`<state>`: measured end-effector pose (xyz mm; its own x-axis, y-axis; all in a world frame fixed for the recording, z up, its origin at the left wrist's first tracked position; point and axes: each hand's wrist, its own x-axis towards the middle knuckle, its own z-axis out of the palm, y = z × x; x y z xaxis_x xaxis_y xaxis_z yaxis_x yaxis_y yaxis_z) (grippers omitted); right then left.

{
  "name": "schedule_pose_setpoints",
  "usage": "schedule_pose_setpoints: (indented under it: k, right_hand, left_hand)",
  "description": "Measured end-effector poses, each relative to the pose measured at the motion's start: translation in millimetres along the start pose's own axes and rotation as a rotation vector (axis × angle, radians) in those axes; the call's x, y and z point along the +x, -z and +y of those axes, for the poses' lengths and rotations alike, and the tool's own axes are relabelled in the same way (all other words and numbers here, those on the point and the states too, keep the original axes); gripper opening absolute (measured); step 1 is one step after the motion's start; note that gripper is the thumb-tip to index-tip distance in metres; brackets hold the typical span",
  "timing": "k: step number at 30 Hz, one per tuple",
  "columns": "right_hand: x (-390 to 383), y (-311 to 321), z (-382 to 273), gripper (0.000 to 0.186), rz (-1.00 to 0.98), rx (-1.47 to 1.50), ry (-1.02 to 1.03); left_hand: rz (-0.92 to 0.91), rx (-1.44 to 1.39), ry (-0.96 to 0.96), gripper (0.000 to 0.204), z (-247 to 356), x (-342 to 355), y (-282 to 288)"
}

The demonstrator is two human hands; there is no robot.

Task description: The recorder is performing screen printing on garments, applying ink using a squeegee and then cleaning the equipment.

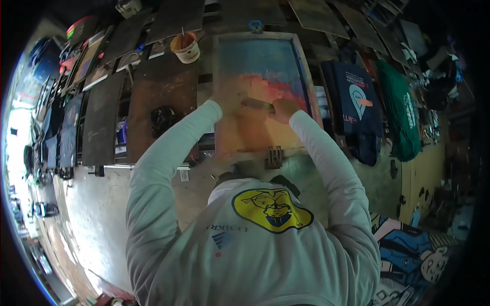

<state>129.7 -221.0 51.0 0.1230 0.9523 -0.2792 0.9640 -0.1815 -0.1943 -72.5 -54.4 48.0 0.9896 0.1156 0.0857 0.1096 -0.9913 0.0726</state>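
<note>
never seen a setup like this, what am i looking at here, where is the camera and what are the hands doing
There is no machine here: a person works with two bare hands. The single picture comes from a wide fisheye camera worn on the head, looking down, so straight edges bend near the rim. The arms wear pale sleeves.

In front lies a framed panel, stained blue at the far end, red across the middle and orange-yellow nearer. Over it, the right hand holds a flat dark tool; the left hand is by its other end, too blurred to show its grip.

To the left are a pale bucket and a brown board; to the right, dark blue cloth and green cloth.
</note>
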Motion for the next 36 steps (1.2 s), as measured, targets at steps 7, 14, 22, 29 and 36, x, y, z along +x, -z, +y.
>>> schedule_pose_setpoints:
  k: [7, 14, 22, 29, 36]
  right_hand:
    - [36.9, -6.3, -6.6, 0.036, 0.079, -0.103, -0.132]
    - [12.5, -37.0, -12.3, 0.034, 0.078, -0.092, -0.218]
    - [-48.0, -69.5, -40.8, 0.032, 0.095, -0.063, -0.166]
    - [-67.0, -39.2, -73.2, 0.038, 0.074, -0.135, -0.137]
    - [-30.7, -39.1, -51.9, 0.045, 0.221, -0.071, 0.049]
  left_hand:
    - [0.111, -0.200, 0.123, 0.050, -36.9, 7.5, -61.9]
    - [-0.145, -0.071, 0.204, 0.044, 9.1, -13.8, -37.5]
    - [0.012, -0.086, 0.167, 0.039, 62.4, -82.3, -65.8]
    - [-0.109, -0.239, 0.140, 0.049, 62.3, -95.6, -53.1]
    - [-0.309, -0.419, 0.277, 0.045, 35.4, -42.2, -22.7]
